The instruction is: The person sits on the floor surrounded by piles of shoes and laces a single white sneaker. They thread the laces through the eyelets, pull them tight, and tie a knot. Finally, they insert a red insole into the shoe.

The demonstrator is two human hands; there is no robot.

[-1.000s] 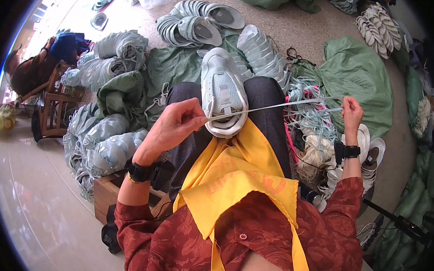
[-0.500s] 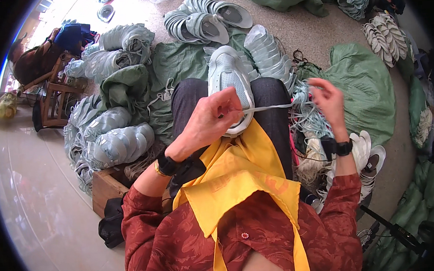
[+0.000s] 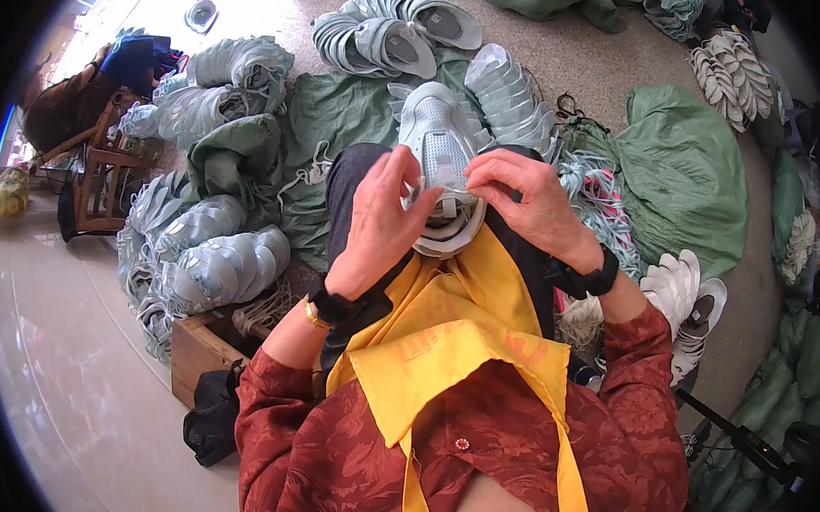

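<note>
A pale grey-blue shoe upper (image 3: 439, 129) rests between my knees, toe pointing away from me, over the yellow apron (image 3: 452, 346). My left hand (image 3: 382, 211) is at the left side of its opening, thumb and fingers closed about a pale shoelace (image 3: 451, 193). On the opposite side my right hand (image 3: 526, 199) pinches the lace close to the eyelets, fingertips bent down. A short stretch of lace shows across the tongue between both hands. The exact grip of the left fingertips is partly hidden.
Stacks of pale shoe uppers (image 3: 230, 265) lie left, with more (image 3: 389, 39) ahead. A bundle of laces (image 3: 602, 209) hangs beside my right knee, near a green sack (image 3: 684, 177). A wooden box (image 3: 197, 355) stands by my left side, and a wooden chair (image 3: 109, 179) farther left.
My right hand has come left from the lace bundle to the shoe. The lace, stretched out to the right before, now spans a short gap over the shoe. My left hand shifted slightly left.
</note>
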